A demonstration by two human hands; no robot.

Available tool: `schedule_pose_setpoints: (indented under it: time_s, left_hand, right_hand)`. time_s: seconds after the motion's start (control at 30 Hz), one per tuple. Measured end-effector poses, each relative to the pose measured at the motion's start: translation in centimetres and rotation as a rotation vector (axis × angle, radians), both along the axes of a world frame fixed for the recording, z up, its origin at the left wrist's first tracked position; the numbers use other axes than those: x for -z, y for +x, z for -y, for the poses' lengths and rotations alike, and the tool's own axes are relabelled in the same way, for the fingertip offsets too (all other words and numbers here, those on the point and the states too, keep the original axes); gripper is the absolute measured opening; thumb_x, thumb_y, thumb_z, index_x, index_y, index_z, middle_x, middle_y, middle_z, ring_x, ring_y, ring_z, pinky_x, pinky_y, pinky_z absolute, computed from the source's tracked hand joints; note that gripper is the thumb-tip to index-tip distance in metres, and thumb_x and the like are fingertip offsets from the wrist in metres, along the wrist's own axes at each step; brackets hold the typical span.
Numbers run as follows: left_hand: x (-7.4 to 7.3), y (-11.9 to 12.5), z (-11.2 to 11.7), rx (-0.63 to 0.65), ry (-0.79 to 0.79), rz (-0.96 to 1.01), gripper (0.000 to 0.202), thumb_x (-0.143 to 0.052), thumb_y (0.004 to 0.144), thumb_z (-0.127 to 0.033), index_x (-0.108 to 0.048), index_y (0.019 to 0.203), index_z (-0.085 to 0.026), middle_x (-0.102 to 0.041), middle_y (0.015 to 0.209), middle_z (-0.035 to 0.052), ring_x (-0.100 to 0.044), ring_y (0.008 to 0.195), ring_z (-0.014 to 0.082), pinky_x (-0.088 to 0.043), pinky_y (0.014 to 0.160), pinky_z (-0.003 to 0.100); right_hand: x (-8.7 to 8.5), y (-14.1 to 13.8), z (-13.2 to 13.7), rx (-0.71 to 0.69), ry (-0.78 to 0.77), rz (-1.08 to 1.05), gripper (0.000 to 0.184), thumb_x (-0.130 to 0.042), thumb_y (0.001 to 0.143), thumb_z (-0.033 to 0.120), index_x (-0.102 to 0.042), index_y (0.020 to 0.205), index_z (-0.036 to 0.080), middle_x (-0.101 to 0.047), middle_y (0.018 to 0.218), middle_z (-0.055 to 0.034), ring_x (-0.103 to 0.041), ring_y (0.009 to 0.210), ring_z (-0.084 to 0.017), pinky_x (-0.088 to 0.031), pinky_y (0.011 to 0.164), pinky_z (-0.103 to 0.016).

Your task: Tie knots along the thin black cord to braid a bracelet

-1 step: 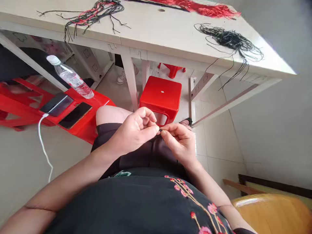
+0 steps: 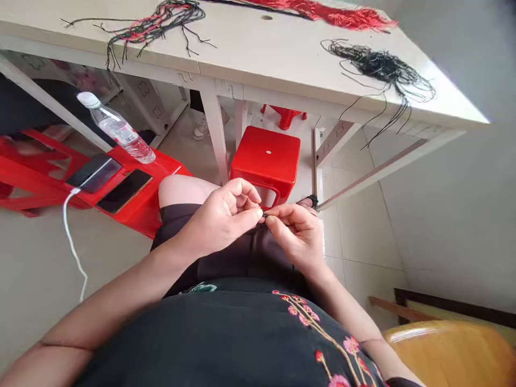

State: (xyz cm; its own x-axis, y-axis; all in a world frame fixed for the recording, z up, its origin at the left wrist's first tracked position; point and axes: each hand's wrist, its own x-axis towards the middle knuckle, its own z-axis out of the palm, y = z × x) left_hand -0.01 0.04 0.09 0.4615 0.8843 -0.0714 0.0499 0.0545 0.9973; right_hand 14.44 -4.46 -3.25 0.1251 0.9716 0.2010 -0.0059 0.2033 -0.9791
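Observation:
Above my lap, my left hand (image 2: 231, 215) pinches with thumb and forefinger, its other fingers curled. Facing it, my right hand (image 2: 298, 231) is closed in a pinch too, the fingertips of both almost touching. Between them shows a small bit of black cord (image 2: 265, 215), mostly covered by the fingers. On the table edge ahead lie a bundle of black and red cords (image 2: 157, 24) at the left and a loose tangle of black cord (image 2: 379, 64) at the right, its ends hanging over the edge.
A skein of red thread (image 2: 342, 16) lies at the back of the white table (image 2: 258, 59). Below stands a red stool (image 2: 268, 153). At the left, another red stool (image 2: 161, 164) carries a water bottle (image 2: 121, 131), a phone (image 2: 124, 191) and a dark device with a white cable (image 2: 72, 236).

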Motion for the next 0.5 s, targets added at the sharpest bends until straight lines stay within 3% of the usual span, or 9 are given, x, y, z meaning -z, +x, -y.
schedule_pose_setpoints:
  time_s: [0.23,0.5]
  left_hand:
    - [0.20,-0.19,0.31,0.053,0.149,-0.103,0.009,-0.058,0.074,-0.013,-0.054,0.082,-0.016,-0.059,0.077,-0.0018,-0.059,0.074,0.0093,-0.050,0.068,0.021]
    - [-0.10,-0.14,0.45,0.039,0.256,-0.164,0.009,-0.056,0.075,-0.012,-0.055,0.082,-0.017,-0.059,0.073,-0.0031,-0.058,0.068,0.0078,-0.049,0.065,0.018]
  right_hand:
    - [0.09,0.28,-0.07,-0.018,0.084,0.106,0.003,-0.060,0.077,0.017,-0.062,0.076,0.015,-0.063,0.058,0.0026,-0.049,0.045,-0.004,-0.040,0.042,-0.014]
    - [0.04,0.48,-0.12,0.023,0.238,0.342,0.005,-0.060,0.079,0.010,-0.063,0.080,0.014,-0.067,0.066,0.0004,-0.055,0.050,-0.005,-0.044,0.049,-0.015]
